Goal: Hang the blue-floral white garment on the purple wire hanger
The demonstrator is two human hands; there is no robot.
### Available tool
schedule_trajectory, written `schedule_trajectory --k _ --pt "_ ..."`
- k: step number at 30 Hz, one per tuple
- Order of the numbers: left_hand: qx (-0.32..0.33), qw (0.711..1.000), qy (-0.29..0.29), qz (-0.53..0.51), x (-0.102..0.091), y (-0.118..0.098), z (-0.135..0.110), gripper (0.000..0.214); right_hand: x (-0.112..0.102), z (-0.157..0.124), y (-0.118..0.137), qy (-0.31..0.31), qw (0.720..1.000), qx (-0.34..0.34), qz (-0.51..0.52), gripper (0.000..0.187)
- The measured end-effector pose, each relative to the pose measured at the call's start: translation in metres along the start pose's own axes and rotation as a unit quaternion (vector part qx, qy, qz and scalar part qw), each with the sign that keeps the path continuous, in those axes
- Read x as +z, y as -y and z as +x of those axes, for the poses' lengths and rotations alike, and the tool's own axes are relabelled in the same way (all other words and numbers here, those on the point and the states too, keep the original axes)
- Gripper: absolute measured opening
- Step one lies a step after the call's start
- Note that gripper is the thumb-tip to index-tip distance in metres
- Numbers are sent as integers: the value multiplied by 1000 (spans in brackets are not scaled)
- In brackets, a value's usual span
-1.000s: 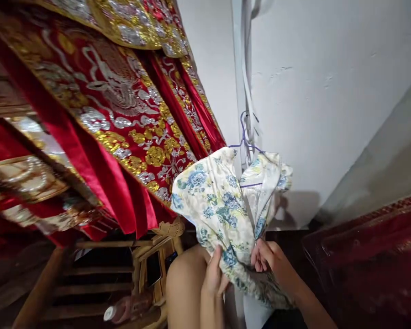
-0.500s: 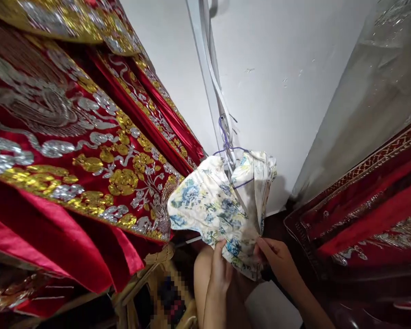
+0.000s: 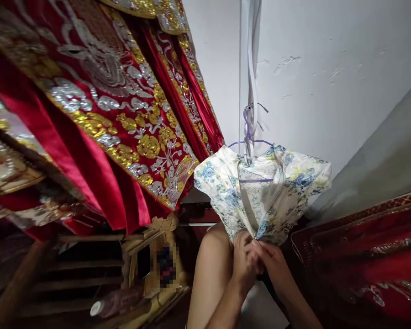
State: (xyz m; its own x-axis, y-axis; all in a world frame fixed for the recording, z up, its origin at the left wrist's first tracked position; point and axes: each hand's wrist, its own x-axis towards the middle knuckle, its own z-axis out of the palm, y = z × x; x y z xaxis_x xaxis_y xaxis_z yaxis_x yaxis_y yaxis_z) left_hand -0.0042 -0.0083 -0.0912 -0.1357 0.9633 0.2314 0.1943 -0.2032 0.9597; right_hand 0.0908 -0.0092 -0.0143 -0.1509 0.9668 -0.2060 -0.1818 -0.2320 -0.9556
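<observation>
A white short-sleeved shirt [image 3: 222, 183] with blue and yellow flowers hangs on a purple wire hanger [image 3: 248, 132], its front open in a V. At the lower point of that V, my left hand [image 3: 243, 262] and my right hand [image 3: 269, 256] meet, fingers closed on the two front edges. The fingertips overlap, so the exact pinch, and any fastener in it, is hidden. Below the hands the shirt's hem drops out of sight near my bare knee [image 3: 210, 260].
White straps [image 3: 253, 77] run down the wall [image 3: 301, 64] to the hanger. Red cloth with gold and silver sequins [image 3: 150, 141] hangs at left, above a bamboo chair [image 3: 150, 315] and a bottle [image 3: 113, 304]. Dark red embroidered cloth [image 3: 370, 256] lies at right.
My left hand has moved from the shirt's left side to the front edge beside my right hand. The shirt now faces me with both sleeves spread. The view has shifted and turned.
</observation>
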Motion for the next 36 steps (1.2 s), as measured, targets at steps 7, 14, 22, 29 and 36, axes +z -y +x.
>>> schedule_trajectory --k 7,14,22,29,36 --pt "93 990 30 106 9 -7 0 17 -19 6 26 15 999 15 -40 50" --pt "129 961 89 228 15 -4 -6 24 -22 70 146 11 996 -72 45 37" --pt "211 936 180 215 -28 -73 74 21 -4 82 174 43 986 -153 42 42" --pt "331 928 21 170 -49 -174 150 23 1 83 155 70 974 -212 -29 40" --pt "315 922 -206 95 -82 -178 173 16 -9 105 100 7 982 -176 -73 41"
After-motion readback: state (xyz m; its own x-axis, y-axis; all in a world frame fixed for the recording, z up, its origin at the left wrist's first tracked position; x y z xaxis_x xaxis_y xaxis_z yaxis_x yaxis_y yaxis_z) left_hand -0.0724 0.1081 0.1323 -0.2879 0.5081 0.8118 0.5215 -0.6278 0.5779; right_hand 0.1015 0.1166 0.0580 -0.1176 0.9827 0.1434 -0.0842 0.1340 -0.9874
